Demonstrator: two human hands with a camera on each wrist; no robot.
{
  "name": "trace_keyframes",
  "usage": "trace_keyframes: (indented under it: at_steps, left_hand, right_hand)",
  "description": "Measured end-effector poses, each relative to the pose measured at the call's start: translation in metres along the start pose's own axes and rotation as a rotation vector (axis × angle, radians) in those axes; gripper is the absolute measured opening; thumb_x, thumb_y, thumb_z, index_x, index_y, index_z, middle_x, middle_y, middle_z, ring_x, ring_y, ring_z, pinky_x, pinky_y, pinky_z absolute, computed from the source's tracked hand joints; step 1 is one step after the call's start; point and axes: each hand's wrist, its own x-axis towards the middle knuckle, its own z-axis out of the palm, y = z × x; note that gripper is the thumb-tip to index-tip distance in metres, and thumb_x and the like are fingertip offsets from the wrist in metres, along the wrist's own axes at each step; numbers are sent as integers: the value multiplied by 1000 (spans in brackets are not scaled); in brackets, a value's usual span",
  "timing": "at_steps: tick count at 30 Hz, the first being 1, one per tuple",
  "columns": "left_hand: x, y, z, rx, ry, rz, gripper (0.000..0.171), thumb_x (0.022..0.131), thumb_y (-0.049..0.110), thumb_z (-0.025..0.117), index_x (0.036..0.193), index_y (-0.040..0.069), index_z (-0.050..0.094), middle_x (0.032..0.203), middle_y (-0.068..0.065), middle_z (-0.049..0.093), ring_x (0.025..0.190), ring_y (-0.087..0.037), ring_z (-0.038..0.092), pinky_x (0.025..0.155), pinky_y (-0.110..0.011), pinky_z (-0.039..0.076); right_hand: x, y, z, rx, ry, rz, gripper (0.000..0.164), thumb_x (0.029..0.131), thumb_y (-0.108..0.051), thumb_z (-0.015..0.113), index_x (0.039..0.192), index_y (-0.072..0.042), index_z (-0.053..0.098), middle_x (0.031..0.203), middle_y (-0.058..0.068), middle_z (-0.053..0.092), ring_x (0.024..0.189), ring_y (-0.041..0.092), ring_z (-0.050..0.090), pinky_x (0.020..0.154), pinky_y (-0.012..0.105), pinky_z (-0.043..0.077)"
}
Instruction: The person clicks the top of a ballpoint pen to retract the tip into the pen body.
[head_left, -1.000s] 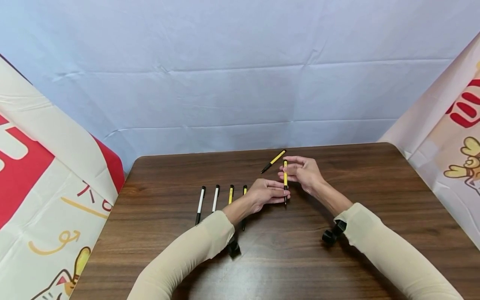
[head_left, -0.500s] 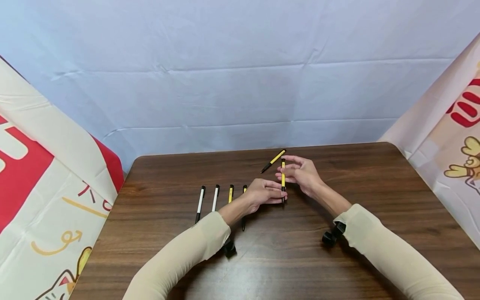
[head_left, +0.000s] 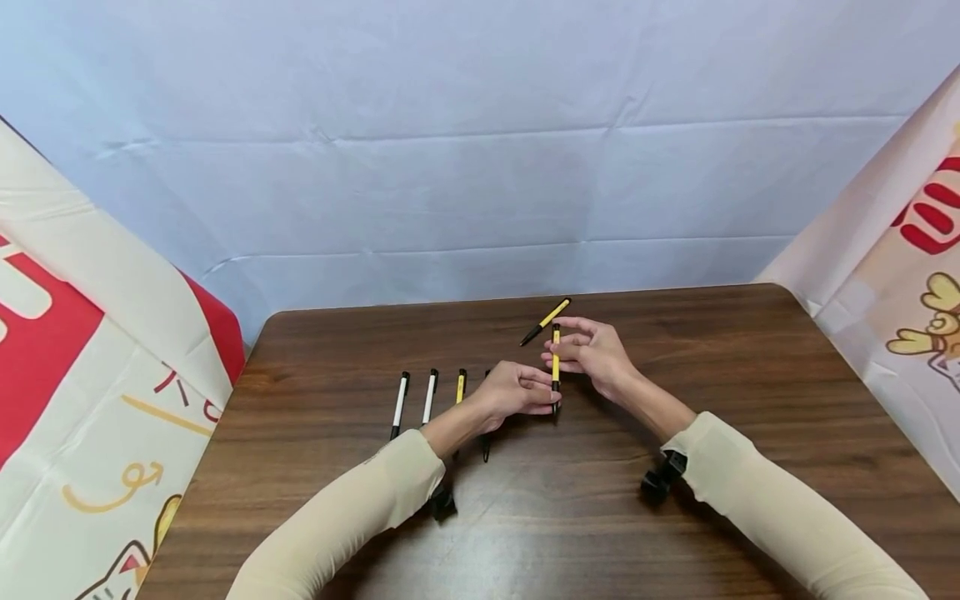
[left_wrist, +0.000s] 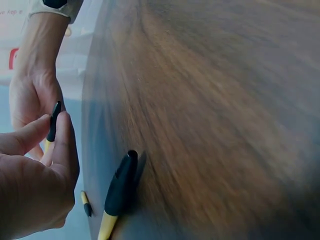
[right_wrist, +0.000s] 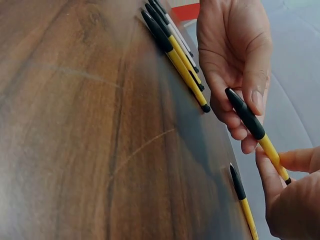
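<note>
A yellow pen point(head_left: 556, 358) with black grip and black end is held above the table between both hands. My left hand point(head_left: 517, 390) pinches its black grip end between thumb and fingers. Its upper, yellow part is pinched by my right hand point(head_left: 600, 354), as the right wrist view also shows on the pen's yellow barrel point(right_wrist: 270, 150). Behind the hands another yellow pen point(head_left: 545, 322) lies slanted on the table. Left of them stands a row of pens: a white pen point(head_left: 401, 402), a second white pen point(head_left: 430, 397) and yellow pens, partly hidden by my left forearm.
The brown wooden table point(head_left: 675, 350) reaches back to a pale cloth backdrop point(head_left: 480, 167). Printed cloths hang at both sides, the left one point(head_left: 45, 375) in red and white. In the left wrist view a yellow pen's black grip point(left_wrist: 120, 185) lies close to the camera.
Both hands have moved slightly left with the held yellow pen, toward the row. My left forearm has shifted left too. The pens on the table lie as before.
</note>
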Motion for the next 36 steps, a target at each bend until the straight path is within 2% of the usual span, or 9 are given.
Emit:
trace_keyframes:
  at_steps: [4,7,11,15,21,28,33,36]
  left_hand:
    - [-5,-1,-4,17,-9,20,31,94,-11,73,124,-15,67,108,-22,77,92,-21,77,86,-36,64]
    - [-10,-1,-8,25,-15,25,33,94,-13,71,126,-16,65,109,-24,76,95,-23,77,86,-37,64]
    - [-15,-1,-11,45,-29,18,34,94,-12,71,127,-17,64,110,-26,75,95,-24,77,86,-37,64]
    - [-20,-2,-12,77,-39,10,31,95,-11,71,124,-16,65,108,-24,76,92,-24,78,87,-37,64]
    - [-27,-5,-15,111,-29,13,27,94,-11,71,120,-16,66,102,-21,77,92,-25,78,85,-37,65]
    - [-34,-11,-21,156,-31,20,22,94,-14,68,116,-17,66,98,-22,77,91,-25,78,83,-36,65]
    - [-39,-12,-23,251,-25,47,19,92,-13,70,111,-15,68,96,-21,77,85,-22,78,80,-34,65]
    - [-43,-12,-23,387,7,82,17,91,-8,75,107,-11,72,92,-18,79,81,-18,78,75,-28,65]
  right_hand:
    - [-1,2,3,-19,-7,-2,61,101,7,65,157,6,41,116,25,74,95,21,79,85,34,64]
    - [-2,3,5,-42,-22,-4,61,102,5,66,157,5,41,114,20,76,96,18,78,89,38,64]
    - [-4,5,7,-86,-39,-16,61,101,2,69,156,5,43,118,25,75,98,15,77,93,44,62]
    - [-6,7,11,-122,-48,-22,59,101,3,69,155,4,46,121,29,73,98,15,77,91,43,63]
    - [-9,12,17,-95,-64,-13,58,101,5,67,155,6,46,113,24,75,96,14,77,86,38,65]
    - [-11,16,23,-88,-128,8,63,98,7,69,156,5,44,120,30,71,103,19,77,88,38,64]
    - [-12,19,26,-107,-148,13,64,96,8,71,156,5,45,125,35,67,99,24,77,88,39,64]
    - [-13,20,29,-133,-151,8,64,96,8,71,155,5,46,123,33,67,96,23,76,88,40,64]
